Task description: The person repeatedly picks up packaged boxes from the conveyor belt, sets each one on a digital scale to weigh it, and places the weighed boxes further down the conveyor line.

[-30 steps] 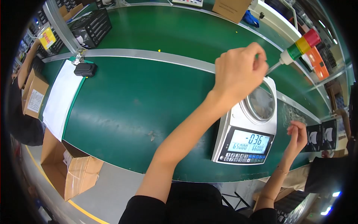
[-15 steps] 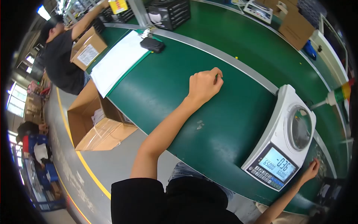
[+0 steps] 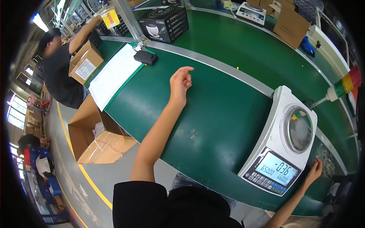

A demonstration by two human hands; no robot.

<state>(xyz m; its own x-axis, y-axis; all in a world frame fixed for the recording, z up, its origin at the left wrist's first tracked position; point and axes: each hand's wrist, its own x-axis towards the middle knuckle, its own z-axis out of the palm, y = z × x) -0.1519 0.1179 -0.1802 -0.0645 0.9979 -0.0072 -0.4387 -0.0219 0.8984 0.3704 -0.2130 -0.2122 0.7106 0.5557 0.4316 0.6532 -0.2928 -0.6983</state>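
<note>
My left hand is over the green table, its index finger stretched out and the other fingers loosely curled, with nothing visible in it. A white digital scale stands to the right, its display lit and reading -0.36. The scale's round pan has nothing visible on it. Beyond the scale's right side, my right hand is low at the table with fingers slightly bent and apart. It is beside a scatter of small clear pieces; no item shows in its fingers.
White sheets on a clipboard and a black device lie at the left. An open carton is below the table edge. A co-worker is at far left. Behind are a boxed product and a signal light.
The view has swung left, bringing the co-worker into sight. My left hand has moved away from the scale, leftwards over the table, and its index finger has straightened. My right hand remains beyond the scale.
</note>
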